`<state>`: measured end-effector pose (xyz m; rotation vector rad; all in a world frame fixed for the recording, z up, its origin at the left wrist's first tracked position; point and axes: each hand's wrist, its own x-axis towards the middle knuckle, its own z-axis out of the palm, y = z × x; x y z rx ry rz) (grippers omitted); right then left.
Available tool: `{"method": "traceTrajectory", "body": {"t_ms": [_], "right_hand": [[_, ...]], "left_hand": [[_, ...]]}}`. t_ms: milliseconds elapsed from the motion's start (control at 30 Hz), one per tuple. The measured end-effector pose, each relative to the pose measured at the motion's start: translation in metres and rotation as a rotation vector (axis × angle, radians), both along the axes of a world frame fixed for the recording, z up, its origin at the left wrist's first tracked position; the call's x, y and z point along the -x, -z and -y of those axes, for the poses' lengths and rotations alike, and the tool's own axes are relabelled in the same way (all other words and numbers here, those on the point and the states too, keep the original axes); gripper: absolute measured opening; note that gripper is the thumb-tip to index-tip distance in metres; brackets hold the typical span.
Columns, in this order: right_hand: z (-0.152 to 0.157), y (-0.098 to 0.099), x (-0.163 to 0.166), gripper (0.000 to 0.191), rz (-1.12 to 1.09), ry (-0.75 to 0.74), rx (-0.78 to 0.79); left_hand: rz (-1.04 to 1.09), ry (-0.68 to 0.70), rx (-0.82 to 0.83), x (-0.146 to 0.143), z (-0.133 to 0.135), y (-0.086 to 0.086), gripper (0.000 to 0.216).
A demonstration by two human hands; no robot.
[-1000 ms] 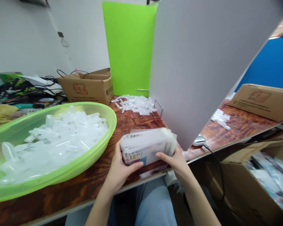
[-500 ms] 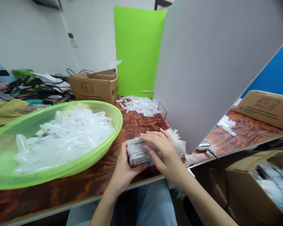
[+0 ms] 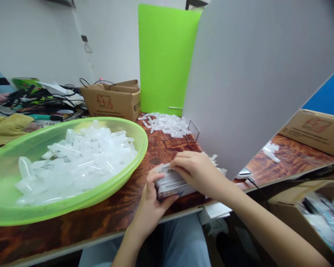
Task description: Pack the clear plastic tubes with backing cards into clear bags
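A thick bundle of thin, plastic-wrapped packets (image 3: 174, 183) rests on the brown wood-grain table (image 3: 122, 215), near its front edge. My left hand (image 3: 151, 194) is closed round the bundle's left end, thumb at the front and fingers over the top. Across the top lies my right hand (image 3: 195, 167), its bent fingers pressed onto the packets' upper edges. Whether it pinches a single packet is hidden. Beyond my right hand, clear plastic ends (image 3: 215, 160) stick out. To the left stands a green basin (image 3: 140, 157) heaped with translucent white plastic pieces (image 3: 86, 163).
More white pieces (image 3: 169, 124) lie at the back by a green divider (image 3: 167, 59). A grey divider (image 3: 239, 85) rises close on my right. A cardboard box (image 3: 111, 104) and tangled cables (image 3: 44, 98) sit behind the basin. An open carton (image 3: 292, 196) stands low at the right.
My right hand has gone from lying flatter over the bundle to bent fingers on its top edge. My left hand keeps its hold. The view has shifted slightly.
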<state>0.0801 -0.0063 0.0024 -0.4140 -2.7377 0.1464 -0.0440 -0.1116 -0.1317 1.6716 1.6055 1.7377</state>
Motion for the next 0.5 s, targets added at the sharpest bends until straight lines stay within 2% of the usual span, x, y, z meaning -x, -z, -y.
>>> {"method": "traceTrajectory", "body": {"t_ms": [100, 267, 333, 400, 500], "right_hand": [[0.003, 0.002, 0.001, 0.02, 0.025, -0.048, -0.063], [-0.002, 0.003, 0.006, 0.01, -0.059, -0.037, 0.194], [-0.005, 0.001, 0.009, 0.012, -0.02, -0.047, 0.194], [-0.008, -0.004, 0.009, 0.013, 0.054, -0.134, 0.172], [-0.012, -0.017, -0.004, 0.019, 0.062, -0.242, 0.244]], "left_hand": [[-0.016, 0.021, 0.01, -0.001, 0.003, -0.001, 0.047], [-0.036, 0.03, 0.015, -0.003, 0.005, 0.0, 0.047], [-0.027, 0.025, 0.016, -0.003, 0.004, 0.002, 0.054], [-0.006, 0.018, 0.028, -0.004, 0.003, 0.005, 0.061], [0.075, -0.001, 0.078, -0.005, 0.002, 0.007, 0.068]]}}
